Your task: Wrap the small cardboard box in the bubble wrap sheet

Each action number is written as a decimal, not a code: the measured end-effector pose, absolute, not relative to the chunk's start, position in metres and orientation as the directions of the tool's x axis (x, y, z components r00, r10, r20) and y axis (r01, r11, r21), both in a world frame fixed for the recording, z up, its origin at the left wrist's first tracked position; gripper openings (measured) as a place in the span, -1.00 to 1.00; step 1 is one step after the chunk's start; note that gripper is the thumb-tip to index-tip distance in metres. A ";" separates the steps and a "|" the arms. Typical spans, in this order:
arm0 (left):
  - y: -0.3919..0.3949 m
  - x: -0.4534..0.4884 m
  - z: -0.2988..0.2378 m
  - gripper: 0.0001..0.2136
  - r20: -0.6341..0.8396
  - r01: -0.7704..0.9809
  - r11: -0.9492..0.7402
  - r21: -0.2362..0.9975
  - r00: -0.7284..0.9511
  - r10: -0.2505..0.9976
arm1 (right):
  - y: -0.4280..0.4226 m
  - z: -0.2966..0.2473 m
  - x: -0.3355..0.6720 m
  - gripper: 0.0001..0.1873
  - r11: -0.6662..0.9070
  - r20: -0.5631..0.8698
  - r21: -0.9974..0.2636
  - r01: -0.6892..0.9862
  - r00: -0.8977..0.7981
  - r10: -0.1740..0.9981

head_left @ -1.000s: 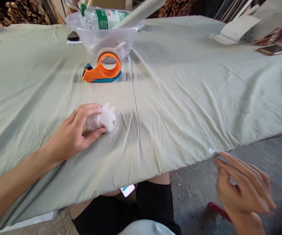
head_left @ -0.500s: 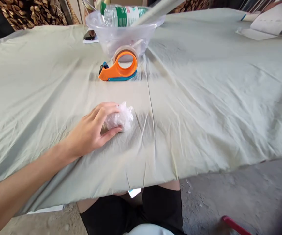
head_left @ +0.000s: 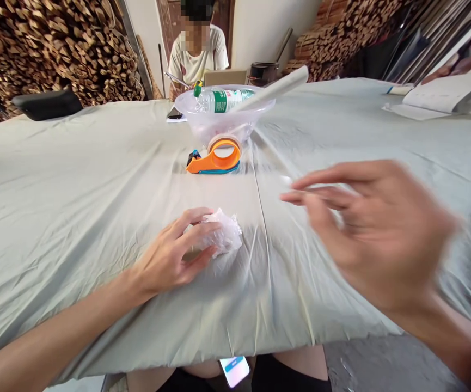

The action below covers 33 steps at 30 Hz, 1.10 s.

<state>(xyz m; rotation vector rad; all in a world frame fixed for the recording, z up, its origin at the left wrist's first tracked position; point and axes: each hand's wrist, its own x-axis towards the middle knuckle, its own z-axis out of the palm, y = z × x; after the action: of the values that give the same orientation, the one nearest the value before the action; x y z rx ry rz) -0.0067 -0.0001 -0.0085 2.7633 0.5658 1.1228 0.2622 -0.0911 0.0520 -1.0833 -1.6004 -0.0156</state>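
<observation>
Back in view, right hand [head_left: 376, 234] hovers spread; left hand [head_left: 173, 253] grips plastic-wrapped bundle [head_left: 222, 235].

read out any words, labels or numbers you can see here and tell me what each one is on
No text can be read.
Water bottle in the clear bowl: green label, print too small.
Phone at the table edge: lit screen, blurred.
Papers far right: nothing legible.
Tape dispenser: no marking visible.
</observation>
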 end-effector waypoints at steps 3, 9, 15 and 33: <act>-0.001 -0.006 -0.010 -0.72 0.700 0.303 -0.934 0.190 0.625 0.345 | -0.048 0.042 0.234 -0.70 0.610 0.744 -0.485 0.627 -0.070 0.664; -0.001 -0.002 -0.011 -0.74 0.750 0.330 -0.942 0.070 0.605 0.268 | -0.025 0.011 0.222 -0.68 0.640 0.689 -0.405 0.653 -0.241 0.683; -0.001 -0.002 -0.013 -0.74 0.751 0.324 -0.945 0.048 0.612 0.248 | -0.021 0.012 0.219 -0.73 0.637 0.646 -0.503 0.584 -0.235 0.726; -0.010 0.000 -0.010 -0.86 0.620 0.296 -0.817 0.495 0.539 0.571 | -0.024 0.018 0.212 -0.86 0.523 0.505 -0.615 0.590 -0.215 0.836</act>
<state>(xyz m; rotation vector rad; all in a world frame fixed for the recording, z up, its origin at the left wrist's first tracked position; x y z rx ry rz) -0.0002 -0.0101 -0.0104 2.4484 0.7156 1.1635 0.2123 -0.0240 0.0185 -1.1677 -1.9197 0.3684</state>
